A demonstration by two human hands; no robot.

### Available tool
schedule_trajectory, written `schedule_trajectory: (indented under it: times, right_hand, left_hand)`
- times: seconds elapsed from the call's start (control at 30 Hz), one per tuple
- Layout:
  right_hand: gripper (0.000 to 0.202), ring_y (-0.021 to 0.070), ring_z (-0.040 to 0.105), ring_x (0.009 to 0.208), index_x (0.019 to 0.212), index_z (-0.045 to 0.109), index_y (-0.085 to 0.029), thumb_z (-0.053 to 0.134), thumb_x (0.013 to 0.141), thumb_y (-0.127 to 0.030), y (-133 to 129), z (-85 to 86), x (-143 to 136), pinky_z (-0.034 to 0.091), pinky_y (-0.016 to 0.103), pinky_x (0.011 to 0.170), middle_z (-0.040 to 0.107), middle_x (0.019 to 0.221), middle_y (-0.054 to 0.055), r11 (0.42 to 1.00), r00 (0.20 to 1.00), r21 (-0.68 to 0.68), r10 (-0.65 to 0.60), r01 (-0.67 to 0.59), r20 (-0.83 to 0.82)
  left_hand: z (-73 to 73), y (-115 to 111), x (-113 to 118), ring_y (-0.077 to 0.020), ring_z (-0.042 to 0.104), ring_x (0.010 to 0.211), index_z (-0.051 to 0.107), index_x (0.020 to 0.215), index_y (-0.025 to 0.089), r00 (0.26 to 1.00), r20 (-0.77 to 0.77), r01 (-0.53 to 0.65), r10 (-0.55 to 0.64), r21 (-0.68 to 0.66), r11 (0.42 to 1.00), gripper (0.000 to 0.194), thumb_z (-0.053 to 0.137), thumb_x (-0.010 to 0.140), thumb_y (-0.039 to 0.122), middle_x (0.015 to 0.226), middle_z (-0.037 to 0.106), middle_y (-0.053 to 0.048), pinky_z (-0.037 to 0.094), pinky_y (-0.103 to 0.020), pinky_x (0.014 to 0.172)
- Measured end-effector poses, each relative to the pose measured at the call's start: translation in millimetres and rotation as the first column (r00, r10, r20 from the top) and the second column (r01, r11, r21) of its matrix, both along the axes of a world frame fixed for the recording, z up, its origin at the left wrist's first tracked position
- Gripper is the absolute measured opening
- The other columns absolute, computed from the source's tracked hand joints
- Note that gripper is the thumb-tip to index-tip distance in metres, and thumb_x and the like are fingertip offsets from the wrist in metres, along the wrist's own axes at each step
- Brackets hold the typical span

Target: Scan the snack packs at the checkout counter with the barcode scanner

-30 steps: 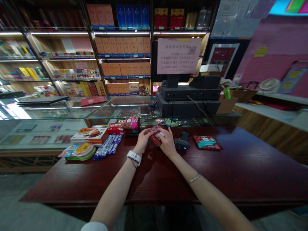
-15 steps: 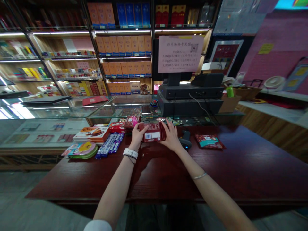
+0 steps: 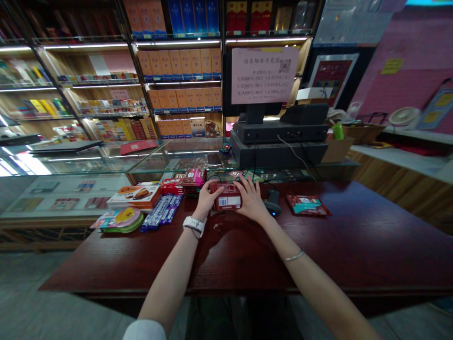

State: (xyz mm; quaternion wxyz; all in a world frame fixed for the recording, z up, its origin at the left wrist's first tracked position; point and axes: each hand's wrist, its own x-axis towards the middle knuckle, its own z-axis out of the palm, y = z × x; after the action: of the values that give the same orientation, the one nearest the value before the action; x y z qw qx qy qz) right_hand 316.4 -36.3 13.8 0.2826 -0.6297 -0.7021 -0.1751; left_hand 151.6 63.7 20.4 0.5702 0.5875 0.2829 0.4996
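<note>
A dark red snack packet [image 3: 228, 197] with a white barcode label faces me just above the middle of the table. My left hand [image 3: 208, 197] is closed round its left side, thumb over the front. At the packet's right edge, my right hand [image 3: 252, 200] grips it too, with several fingers stretched past the top. Left of my hands lie a stack of red and pink snack packs [image 3: 193, 177] and some blue-purple wrapped bars [image 3: 163, 211]. A black handheld scanner [image 3: 272, 204] with a blue light is beside my right hand.
On the dark wooden table [image 3: 244, 259], a red and teal packet [image 3: 307, 205] lies to the right. An orange-white box [image 3: 134, 196] and a colourful round-topped pack [image 3: 119, 220] are at left. Behind stand a glass counter [image 3: 170, 151] and a cash register [image 3: 279, 146].
The packet and both hands have moved slightly right. Its right end looks flatter, and my right hand sits closer against it. The other goods have stayed in place.
</note>
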Motion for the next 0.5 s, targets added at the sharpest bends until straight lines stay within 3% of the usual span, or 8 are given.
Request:
schedule_trajectory:
  times: [0.13,0.2,0.27,0.33,0.4,0.5]
  right_hand:
    - [0.079,0.0354,0.010,0.150,0.142,0.039,-0.018,0.070,0.070,-0.030,0.5,-0.8,-0.9,0.007,0.061,0.118,0.027,0.158,0.016,0.999,1.000,0.035,-0.002,0.001,0.014]
    - [0.078,0.0355,0.010,0.150,0.141,0.039,-0.018,0.070,0.070,-0.030,0.8,-0.7,-0.3,0.008,0.062,0.118,0.027,0.159,0.017,0.999,1.000,0.050,-0.009,0.008,0.008]
    - [0.078,0.0361,0.010,0.150,0.140,0.040,-0.017,0.070,0.070,-0.031,1.4,-0.9,1.4,0.009,0.062,0.117,0.026,0.159,0.018,0.998,1.000,0.061,-0.025,0.024,0.003]
    - [0.078,0.0365,0.012,0.149,0.140,0.040,-0.017,0.071,0.071,-0.033,2.4,-2.0,3.8,0.010,0.062,0.117,0.026,0.159,0.018,0.996,0.999,0.074,-0.045,0.046,-0.003]
    - [0.077,0.0368,0.013,0.149,0.140,0.039,-0.017,0.070,0.073,-0.038,3.8,-3.8,6.6,0.011,0.063,0.117,0.026,0.158,0.018,0.994,0.998,0.084,-0.067,0.068,-0.020]
    - [0.079,0.0370,0.014,0.149,0.141,0.037,-0.017,0.070,0.074,-0.042,5.6,-6.0,10.8,0.012,0.063,0.117,0.026,0.158,0.018,0.991,0.994,0.092,-0.092,0.097,-0.053]
  left_hand:
    - [-1.2,2.7,0.0,-0.0203,0.070,0.083,0.056,0.116,0.018,0.999,-0.043,0.006,-0.003,0.064,0.998,0.060,0.079,0.068,0.047,0.093,0.071,-0.006,0.057,-0.039,0.082]
    - [-0.4,4.0,-2.7,-0.0232,0.069,0.096,0.050,0.125,0.019,0.995,-0.085,-0.031,0.049,0.202,0.979,0.067,0.076,0.071,0.049,0.105,0.069,-0.009,0.055,-0.043,0.089]
    - [1.6,4.3,-7.2,-0.0275,0.060,0.118,0.044,0.134,0.022,0.975,-0.166,-0.060,0.148,0.444,0.894,0.078,0.079,0.069,0.049,0.126,0.061,-0.012,0.047,-0.047,0.102]
    - [3.7,3.4,-12.1,-0.0320,0.044,0.136,0.040,0.140,0.025,0.924,-0.286,0.000,0.252,0.661,0.750,0.092,0.084,0.063,0.049,0.145,0.046,-0.014,0.035,-0.051,0.113]
    - [4.6,1.7,-15.5,-0.0353,0.034,0.142,0.035,0.145,0.028,0.853,-0.407,0.115,0.326,0.756,0.644,0.104,0.087,0.057,0.050,0.154,0.034,-0.014,0.030,-0.053,0.116]
    - [4.2,-1.7,-16.3,-0.0352,0.034,0.142,0.027,0.150,0.031,0.781,-0.481,0.187,0.399,0.789,0.585,0.108,0.086,0.061,0.046,0.158,0.027,-0.013,0.031,-0.053,0.115]
